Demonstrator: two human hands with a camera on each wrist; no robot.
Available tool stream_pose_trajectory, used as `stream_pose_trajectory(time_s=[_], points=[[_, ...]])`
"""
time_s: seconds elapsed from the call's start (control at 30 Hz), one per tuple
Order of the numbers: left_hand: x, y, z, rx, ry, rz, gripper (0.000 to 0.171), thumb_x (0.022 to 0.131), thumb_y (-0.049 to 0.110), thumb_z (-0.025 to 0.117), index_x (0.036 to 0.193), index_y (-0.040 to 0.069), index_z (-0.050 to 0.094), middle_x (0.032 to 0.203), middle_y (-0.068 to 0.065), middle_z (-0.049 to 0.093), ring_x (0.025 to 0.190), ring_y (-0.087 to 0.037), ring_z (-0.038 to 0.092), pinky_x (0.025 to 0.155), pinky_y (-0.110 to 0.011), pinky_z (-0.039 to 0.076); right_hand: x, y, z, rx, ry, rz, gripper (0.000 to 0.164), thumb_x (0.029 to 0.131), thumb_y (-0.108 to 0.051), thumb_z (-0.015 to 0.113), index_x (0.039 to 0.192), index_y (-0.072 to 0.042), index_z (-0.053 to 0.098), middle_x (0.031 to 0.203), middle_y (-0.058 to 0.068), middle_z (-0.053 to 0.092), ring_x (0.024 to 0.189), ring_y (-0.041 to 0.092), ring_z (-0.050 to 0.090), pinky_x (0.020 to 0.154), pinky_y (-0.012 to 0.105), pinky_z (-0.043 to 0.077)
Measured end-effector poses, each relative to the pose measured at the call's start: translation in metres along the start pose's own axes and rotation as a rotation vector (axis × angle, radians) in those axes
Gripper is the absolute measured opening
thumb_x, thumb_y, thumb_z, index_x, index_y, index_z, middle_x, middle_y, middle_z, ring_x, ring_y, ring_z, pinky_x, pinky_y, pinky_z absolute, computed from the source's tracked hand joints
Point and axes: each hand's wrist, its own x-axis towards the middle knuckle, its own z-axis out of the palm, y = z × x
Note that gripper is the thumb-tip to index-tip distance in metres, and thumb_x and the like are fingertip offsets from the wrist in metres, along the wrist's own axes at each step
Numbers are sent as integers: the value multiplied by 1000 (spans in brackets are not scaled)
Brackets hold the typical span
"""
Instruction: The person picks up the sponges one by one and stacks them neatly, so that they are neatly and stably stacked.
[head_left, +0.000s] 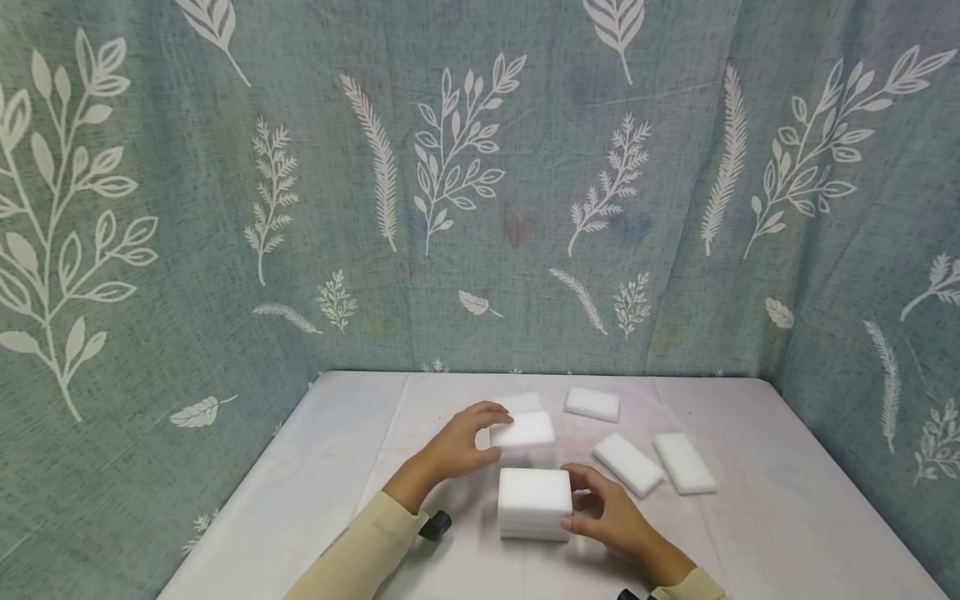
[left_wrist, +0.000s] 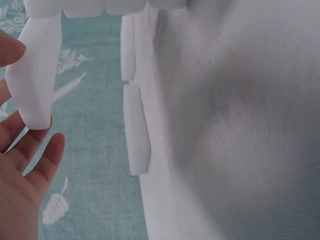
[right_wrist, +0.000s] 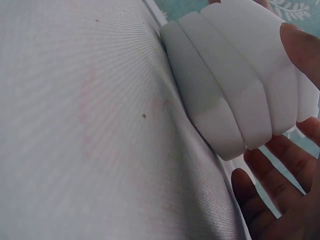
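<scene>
With my left fingers I hold a white block, apart from the table. Across the top, cut off by the frame, several white blocks sit side by side. Two more blocks lie on the table, against a teal cloth printed with white leaves.

backdrop: grey-green cloth, white leaf prints, left, back and right | table: whitish, rounded far corners
</scene>
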Motion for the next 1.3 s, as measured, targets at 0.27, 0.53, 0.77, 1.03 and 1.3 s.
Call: stream_pose_trajectory(time_s=[0.27,0.53,0.77,1.03,1.3], points=[[-4,10,-2,1,9,66,42,82,17,67,124,13,64,129,0,55,121,-19,51,99,-43,44,1,1,-1,-24,66,-83,66,77,-15,83,132,3,52,113,5,63,105,17,59,86,39,53],[-10,22,-8,0,-6,41,41,83,19,67,124,15,64,131,2,54,125,-16,48,101,-41,43,5,-4,0,9,68,-193,64,74,0,82,130,9,51,114,15,62,104,18,59,81,46,54],[-16,33,-8,-25,-27,33,41,84,20,67,125,17,64,133,4,53,128,-16,46,104,-43,40,3,-25,1,16,74,-186,59,74,5,79,126,11,52,110,21,62,100,21,60,78,52,54],[-21,39,-7,-30,-25,55,42,82,20,69,124,17,64,132,5,54,126,-14,47,102,-40,42,1,-39,3,13,74,-151,53,76,3,78,122,11,55,107,18,63,98,20,61,78,51,54],[-27,46,-8,-42,-29,79,42,81,19,69,123,17,65,132,5,54,125,-15,48,101,-41,43,2,-8,5,-11,97,-136,53,76,-2,80,124,1,58,108,7,65,99,16,61,77,43,55]])
